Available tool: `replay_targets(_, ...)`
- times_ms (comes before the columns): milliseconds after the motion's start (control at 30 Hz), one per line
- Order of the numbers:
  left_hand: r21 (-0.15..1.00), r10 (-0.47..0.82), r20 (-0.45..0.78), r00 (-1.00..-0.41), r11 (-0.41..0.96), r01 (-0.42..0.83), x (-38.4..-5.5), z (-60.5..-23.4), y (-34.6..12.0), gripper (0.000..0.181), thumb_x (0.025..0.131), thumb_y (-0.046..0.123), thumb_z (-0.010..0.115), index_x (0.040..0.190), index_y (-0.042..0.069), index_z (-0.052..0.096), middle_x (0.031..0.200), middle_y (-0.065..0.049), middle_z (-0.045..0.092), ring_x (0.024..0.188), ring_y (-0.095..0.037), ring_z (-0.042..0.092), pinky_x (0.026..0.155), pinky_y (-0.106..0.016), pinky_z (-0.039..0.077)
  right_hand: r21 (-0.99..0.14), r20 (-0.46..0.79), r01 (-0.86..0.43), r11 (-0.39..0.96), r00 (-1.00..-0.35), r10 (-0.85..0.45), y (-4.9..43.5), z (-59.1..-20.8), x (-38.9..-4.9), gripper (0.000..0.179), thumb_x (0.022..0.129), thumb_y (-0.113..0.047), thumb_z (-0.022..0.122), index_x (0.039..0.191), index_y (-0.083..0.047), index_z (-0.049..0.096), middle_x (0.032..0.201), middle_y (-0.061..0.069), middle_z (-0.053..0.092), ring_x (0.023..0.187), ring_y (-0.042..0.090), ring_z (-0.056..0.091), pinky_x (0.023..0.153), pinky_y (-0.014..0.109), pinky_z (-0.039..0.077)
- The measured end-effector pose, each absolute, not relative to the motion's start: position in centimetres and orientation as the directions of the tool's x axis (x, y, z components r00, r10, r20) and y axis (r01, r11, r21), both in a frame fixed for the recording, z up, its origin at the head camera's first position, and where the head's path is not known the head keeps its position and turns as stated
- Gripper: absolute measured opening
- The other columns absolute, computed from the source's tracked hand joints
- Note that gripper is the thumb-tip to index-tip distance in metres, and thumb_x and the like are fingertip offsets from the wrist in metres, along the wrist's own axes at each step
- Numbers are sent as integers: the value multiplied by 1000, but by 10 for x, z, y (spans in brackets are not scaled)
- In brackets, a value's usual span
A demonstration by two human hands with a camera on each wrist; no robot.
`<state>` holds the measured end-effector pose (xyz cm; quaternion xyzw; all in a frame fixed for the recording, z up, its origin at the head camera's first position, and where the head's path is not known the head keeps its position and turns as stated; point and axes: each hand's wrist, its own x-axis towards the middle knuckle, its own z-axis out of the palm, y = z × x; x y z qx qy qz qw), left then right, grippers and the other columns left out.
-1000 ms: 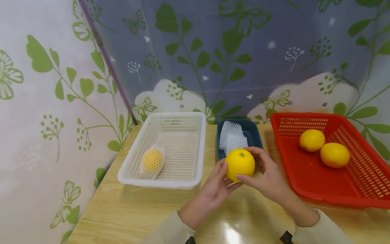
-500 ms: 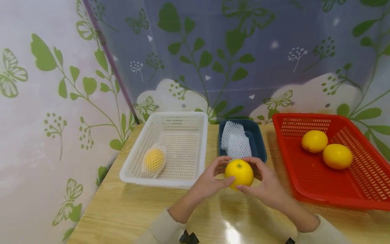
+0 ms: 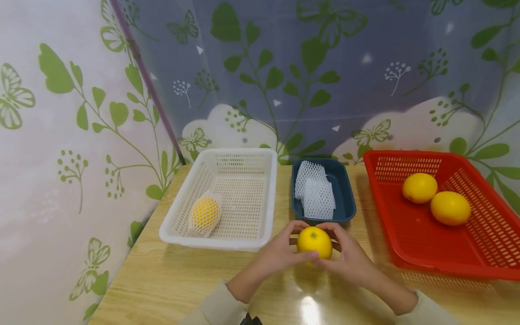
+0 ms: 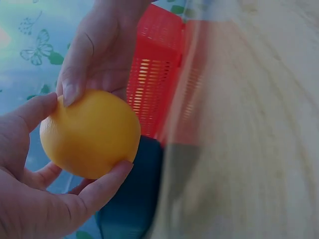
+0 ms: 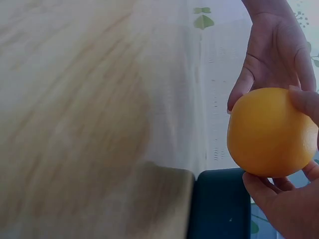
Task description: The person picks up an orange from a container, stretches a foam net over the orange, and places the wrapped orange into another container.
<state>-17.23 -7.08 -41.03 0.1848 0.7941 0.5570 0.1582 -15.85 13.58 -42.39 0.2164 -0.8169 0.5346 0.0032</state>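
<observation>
Both hands hold one round yellow-orange fruit, an orange (image 3: 314,243), in front of the small blue tray. My left hand (image 3: 279,251) curls round its left side, and my right hand (image 3: 350,255) round its right, the two thumbs meeting on the near side. The green stem end faces up in the head view. In the left wrist view, bare table shows below the orange (image 4: 92,134). Two white foam net sleeves (image 3: 318,198) lie in the blue tray (image 3: 345,198) just beyond the fingers.
To the left stands a white basket (image 3: 269,198) with one fruit in a foam net (image 3: 205,214). A larger red basket (image 3: 422,239) on the right holds two bare yellow-orange fruits (image 3: 450,208). A patterned curtain (image 3: 280,67) hangs behind the wooden table (image 3: 162,289).
The orange has come down and toward the body, away from the blue tray. My left hand has shifted from beneath it to its left side. More of the foam nets shows.
</observation>
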Motion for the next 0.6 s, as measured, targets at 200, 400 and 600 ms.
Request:
replay_targets(200,940,479,-69,-875,325,103,-173,-422,-71,52,84,26,77,127,19,48,126,0,54,113,-24,56,92,-33,51,-868,204,-355,348,-893,-402,137,-436,-161,66,76,-20,84,128,-7,46,129,12,54,119,35,54,98,50,45)
replay_targets(400,933,490,-77,-868,342,110,-174,-431,-71,50,84,21,77,125,17,48,125,-3,56,115,-24,54,94,-31,49,-872,154,-318,373,-901,-406,137,-443,-159,68,75,-25,85,128,-9,46,129,11,53,120,34,52,100,50,43)
replay_targets(600,932,504,-81,-860,343,113,-176,-436,-70,49,85,21,76,125,19,48,125,-4,55,116,-25,54,93,-32,49,-868,144,-311,386,-903,-405,137,-445,-159,68,75,-27,85,128,-12,45,128,10,53,119,32,53,100,49,44)
